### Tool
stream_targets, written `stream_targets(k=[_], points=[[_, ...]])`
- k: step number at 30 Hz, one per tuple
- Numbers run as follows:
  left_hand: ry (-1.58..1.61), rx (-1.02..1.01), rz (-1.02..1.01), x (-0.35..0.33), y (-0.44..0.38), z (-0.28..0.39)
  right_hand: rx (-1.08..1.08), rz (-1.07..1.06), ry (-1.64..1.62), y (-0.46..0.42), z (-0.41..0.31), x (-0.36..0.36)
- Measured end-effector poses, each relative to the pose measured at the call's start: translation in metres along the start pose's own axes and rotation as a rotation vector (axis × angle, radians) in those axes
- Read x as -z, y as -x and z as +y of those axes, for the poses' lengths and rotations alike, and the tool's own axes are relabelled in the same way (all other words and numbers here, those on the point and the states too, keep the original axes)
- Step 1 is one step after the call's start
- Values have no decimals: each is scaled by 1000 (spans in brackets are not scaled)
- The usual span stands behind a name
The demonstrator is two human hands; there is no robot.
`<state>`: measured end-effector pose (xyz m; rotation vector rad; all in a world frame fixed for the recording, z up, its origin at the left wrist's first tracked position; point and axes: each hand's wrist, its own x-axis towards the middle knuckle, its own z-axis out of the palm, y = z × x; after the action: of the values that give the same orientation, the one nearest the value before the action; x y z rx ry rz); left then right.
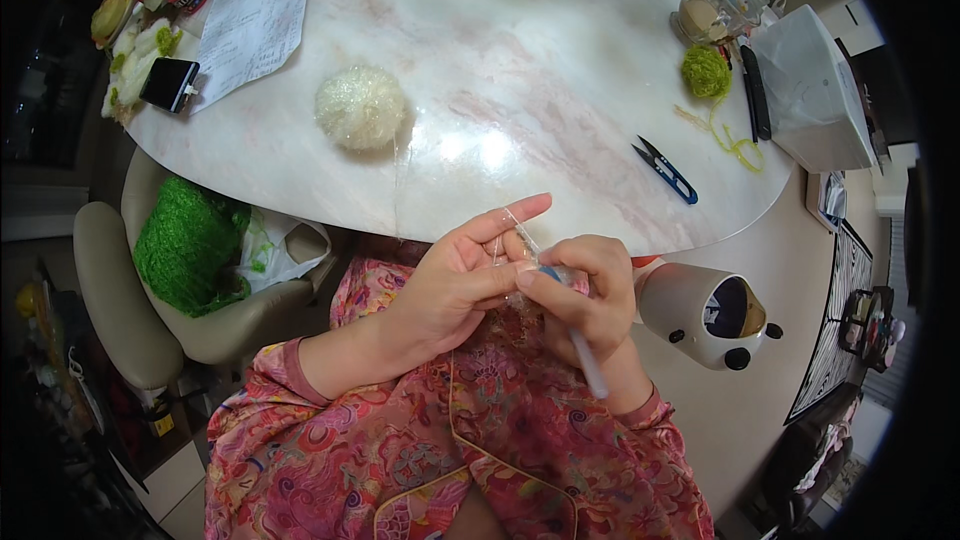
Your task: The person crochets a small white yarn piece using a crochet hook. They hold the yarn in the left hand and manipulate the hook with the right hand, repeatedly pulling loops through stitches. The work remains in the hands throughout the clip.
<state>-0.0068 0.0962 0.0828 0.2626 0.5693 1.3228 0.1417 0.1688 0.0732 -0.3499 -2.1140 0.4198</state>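
Observation:
My right hand (592, 289) grips a crochet hook (587, 364) with a pale handle and a blue part near the fingers. Thumb and fingers of my left hand (461, 274) pinch a small piece of whitish sparkly yarn work (517, 301), mostly hidden between both hands. Over the raised left index finger runs a thin yarn strand (517, 222) towards the hook. The hook's tip is too small to make out. Beyond my left hand, a fluffy cream yarn ball (361, 107) rests on the marble-patterned table (480, 75), and a thin strand hangs from it over the edge.
Blue thread snips (667, 171) lie at the right, near a lime yarn ball (706, 71) and a white bin (806, 90). A phone (169, 85) and a handwritten sheet (259, 22) are at the left. Green yarn (187, 247) fills a chair; a trash can (686, 300) stands right.

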Motion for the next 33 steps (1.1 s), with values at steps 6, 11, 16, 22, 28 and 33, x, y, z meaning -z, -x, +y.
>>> stream_targets(k=[6,11,16,22,28,33], points=[[45,172,-87,6,-1,14,-31,-56,-101,-7,-9,7],[78,202,-78,13,-4,16,-488,211,-825,-2,-11,10],[-55,20,24,-1,-1,7,-697,189,-943,-2,-8,6],[-111,-2,6,-3,3,4,17,41,45,-4,-5,4],[19,158,-96,10,-1,10,-472,265,-775,4,-10,5],[7,138,-159,7,-1,15,-917,318,-1228,2,-11,7]])
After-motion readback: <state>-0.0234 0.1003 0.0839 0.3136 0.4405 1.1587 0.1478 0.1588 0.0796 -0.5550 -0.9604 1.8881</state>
